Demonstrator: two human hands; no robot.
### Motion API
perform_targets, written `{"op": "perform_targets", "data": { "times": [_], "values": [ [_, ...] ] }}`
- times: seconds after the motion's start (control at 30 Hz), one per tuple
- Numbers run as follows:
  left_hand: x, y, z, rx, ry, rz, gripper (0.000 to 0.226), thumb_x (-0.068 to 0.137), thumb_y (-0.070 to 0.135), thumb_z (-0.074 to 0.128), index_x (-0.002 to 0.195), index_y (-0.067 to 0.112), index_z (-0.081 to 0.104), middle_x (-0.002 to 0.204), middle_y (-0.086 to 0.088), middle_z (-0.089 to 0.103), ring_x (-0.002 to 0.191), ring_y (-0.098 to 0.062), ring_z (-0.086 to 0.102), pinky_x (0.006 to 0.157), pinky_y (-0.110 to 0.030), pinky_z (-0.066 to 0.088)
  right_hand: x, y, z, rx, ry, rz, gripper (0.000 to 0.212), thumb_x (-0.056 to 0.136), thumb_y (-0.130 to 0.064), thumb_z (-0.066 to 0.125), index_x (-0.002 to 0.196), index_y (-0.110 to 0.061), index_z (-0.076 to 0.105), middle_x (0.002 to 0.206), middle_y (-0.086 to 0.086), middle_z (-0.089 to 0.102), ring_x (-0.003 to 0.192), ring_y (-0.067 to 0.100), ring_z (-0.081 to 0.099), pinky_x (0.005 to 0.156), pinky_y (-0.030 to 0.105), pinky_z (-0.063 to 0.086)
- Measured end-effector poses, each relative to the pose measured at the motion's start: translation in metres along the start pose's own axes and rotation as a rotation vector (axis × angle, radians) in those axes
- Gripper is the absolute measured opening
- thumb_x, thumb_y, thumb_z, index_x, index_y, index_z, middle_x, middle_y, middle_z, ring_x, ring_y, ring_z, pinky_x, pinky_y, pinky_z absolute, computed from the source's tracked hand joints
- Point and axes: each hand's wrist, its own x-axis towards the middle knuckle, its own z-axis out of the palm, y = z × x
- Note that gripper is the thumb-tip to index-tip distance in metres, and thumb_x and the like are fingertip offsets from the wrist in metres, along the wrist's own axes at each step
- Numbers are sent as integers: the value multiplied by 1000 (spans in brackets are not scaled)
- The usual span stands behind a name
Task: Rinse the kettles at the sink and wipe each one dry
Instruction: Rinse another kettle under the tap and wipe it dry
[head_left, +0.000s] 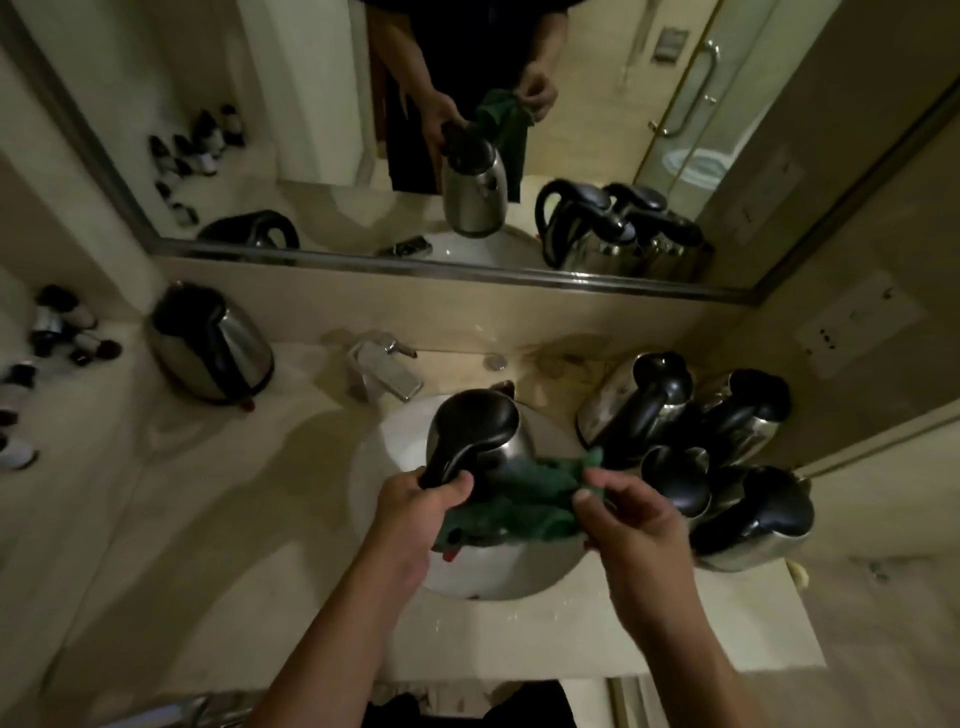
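Left hand (415, 499) gripped the kettle (483, 441) handle over the sink (374, 467). Right hand (623, 514) pinched the green cloth (519, 499). Best to wipe the steel body all round.

No text, label, brand or number can be read anywhere: the small bottles (62, 332) at the far left of the counter carry labels too blurred to make out, and the wall plate (862, 325) at the right shows only dark, unreadable marks.

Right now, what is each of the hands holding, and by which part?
The left hand grips the kettle by its black handle, over the sink. The right hand pinches the green cloth at its edge.
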Motion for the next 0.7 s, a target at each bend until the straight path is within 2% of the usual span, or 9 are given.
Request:
{"op": "perform_targets", "data": {
  "times": [0.1,0.2,0.3,0.33,0.4,0.47,0.57,0.63,0.7],
  "values": [
    [-13,16,6,-14,-43,69,12,86,6,71,96,6,77,89,-18,77,82,-38,72,66,-44,54,-1,-15,47,-311,-74,-337,33,90,-7,76,121,-18,71,125,-4,70,117,8,68,94,25,57],
    [-25,26,10,-35,-54,110,16,87,10,69,101,12,77,92,-9,78,88,-29,74,70,-41,58,9,-13,71,-734,-129,-620,50,101,-39,48,149,-26,51,153,-15,39,146,2,35,119,30,36],
    [-36,32,16,-26,-51,148,14,87,24,74,95,13,75,76,-4,75,70,-24,68,52,-33,51,15,-24,92,-768,-140,-548,67,100,-58,29,160,-26,32,169,-10,16,156,5,13,124,29,17],
    [-38,32,17,-32,-35,153,14,86,24,75,95,13,73,72,-2,74,65,-20,66,49,-28,49,21,-26,97,-795,-120,-519,71,98,-63,30,159,-27,30,169,-7,17,155,7,15,123,30,21],
    [-41,32,16,-50,0,142,20,83,21,79,100,13,73,76,0,75,72,-19,69,54,-25,52,39,-30,103,-798,-108,-478,65,96,-64,37,151,-29,37,155,-2,37,142,13,38,114,34,38],
    [-42,32,14,-69,19,117,24,81,23,81,103,15,74,84,0,78,87,-22,73,67,-29,55,62,-34,105,-575,-85,-330,50,101,-59,40,140,-29,47,133,-3,55,123,16,56,102,39,51],
    [-44,35,10,-89,35,104,21,82,21,80,102,17,74,86,0,78,91,-22,73,73,-31,55,72,-32,104,-360,53,-154,39,109,-44,35,129,-18,57,107,-4,62,109,22,61,85,34,47],
    [-44,38,8,-100,34,100,21,83,22,79,102,18,75,86,-1,78,91,-23,73,72,-35,57,51,-15,103,-420,71,-213,46,108,-50,29,139,-22,50,120,-3,61,116,17,59,91,32,46],
    [-44,41,6,-124,17,104,22,82,24,78,103,18,75,88,-3,78,91,-28,73,72,-45,59,22,5,102,-575,-36,-394,59,103,-61,25,156,-35,27,158,-4,32,142,5,36,109,20,36]
  ]
}}
